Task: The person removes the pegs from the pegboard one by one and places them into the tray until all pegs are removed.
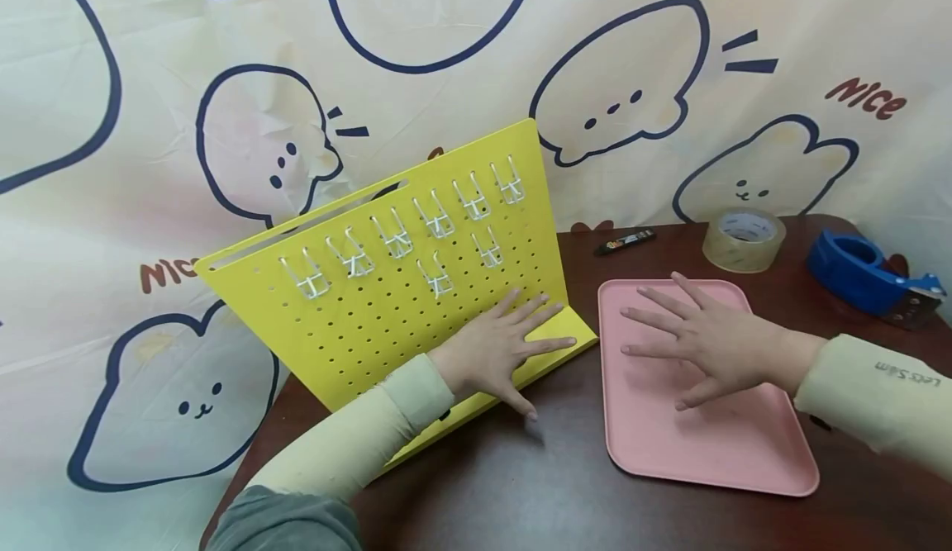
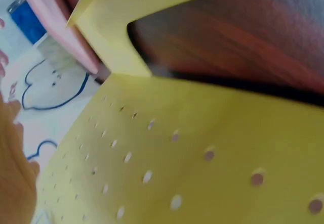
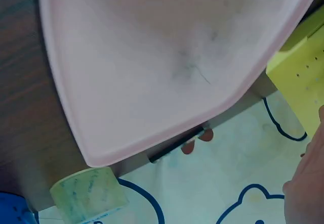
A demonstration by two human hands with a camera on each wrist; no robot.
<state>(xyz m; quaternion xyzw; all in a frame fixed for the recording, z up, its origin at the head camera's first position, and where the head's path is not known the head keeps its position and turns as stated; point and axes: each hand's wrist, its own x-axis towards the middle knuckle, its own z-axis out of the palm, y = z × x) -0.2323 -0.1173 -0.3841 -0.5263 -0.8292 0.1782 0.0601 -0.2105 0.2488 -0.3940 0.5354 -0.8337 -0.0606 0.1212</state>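
Fingers spread, my left hand (image 1: 497, 351) hovers in front of a yellow pegboard (image 1: 387, 320) and holds nothing. Several white wire hooks (image 1: 435, 219) hang in two rows on the board's upper part. My right hand (image 1: 714, 340), also spread and holding nothing, is over a pink tray (image 1: 729, 452). In the right wrist view the pink tray (image 3: 142, 82) shows a bare surface with faint dark marks. The left wrist view catches the perforated face of the pegboard (image 2: 228, 133) and part of the left hand (image 2: 17, 168) at its edge.
Behind the tray stand a roll of clear tape (image 1: 744, 241) and a blue tape dispenser (image 1: 855, 266). A small black marker-like item (image 1: 625, 242) lies near the table's back edge. A patterned curtain (image 1: 446, 22) hangs behind the dark table (image 1: 521, 485).
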